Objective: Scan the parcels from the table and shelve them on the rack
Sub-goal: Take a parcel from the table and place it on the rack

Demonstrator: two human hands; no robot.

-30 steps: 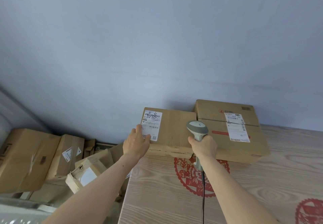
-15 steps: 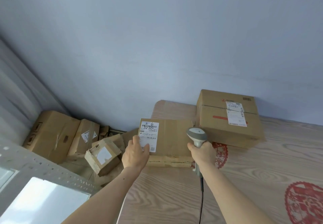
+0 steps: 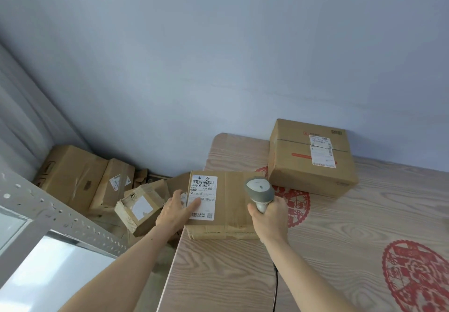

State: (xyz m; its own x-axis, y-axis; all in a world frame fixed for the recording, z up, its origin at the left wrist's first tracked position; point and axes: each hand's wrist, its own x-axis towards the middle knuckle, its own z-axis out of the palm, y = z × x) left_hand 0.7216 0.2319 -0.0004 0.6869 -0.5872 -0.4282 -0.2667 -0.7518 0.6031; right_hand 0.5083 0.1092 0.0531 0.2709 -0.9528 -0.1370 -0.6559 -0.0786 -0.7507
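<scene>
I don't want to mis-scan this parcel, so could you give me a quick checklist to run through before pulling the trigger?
1. Scanner gripped by the right hand: ok.
2. Flat parcel steadied by the left hand: ok.
3. Label facing up: ok.
4. Barcode uncovered: not ok, a left fingertip lies close against it.
5. Scanner aimed at the label: cannot tell.
6. Parcel fully supported on the table: cannot tell, it sits at the left edge.
</scene>
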